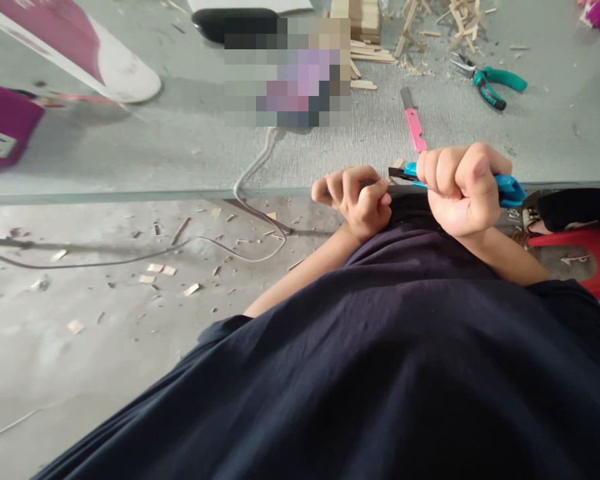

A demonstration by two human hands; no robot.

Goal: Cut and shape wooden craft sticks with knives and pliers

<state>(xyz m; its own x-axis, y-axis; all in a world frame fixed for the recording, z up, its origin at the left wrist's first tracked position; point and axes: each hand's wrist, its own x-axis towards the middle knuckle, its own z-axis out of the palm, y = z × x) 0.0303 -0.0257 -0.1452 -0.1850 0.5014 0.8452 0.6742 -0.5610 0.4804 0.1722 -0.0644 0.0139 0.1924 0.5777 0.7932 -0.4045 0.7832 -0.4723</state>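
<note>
My right hand [467, 187] is closed in a fist around a blue utility knife [510, 191], and its black blade points left. Facing it, my left hand [357, 200] is closed in a pinch. A pale tip of a small wooden stick piece [391, 179] shows at its thumb and finger, close to the blade's end; the rest is hidden by the fingers. Both hands are at the table's front edge, over my lap. Just beyond my right hand lies a pink folding knife [415, 130] with its blade out.
Green-handled pliers [490, 83], loose wooden sticks [463, 23] and stacked sticks [365, 20] lie on the grey table [190, 147]. A white cable [253, 167] hangs over its edge. Wood scraps litter the floor [130, 333]. At right is a red stool [593, 257].
</note>
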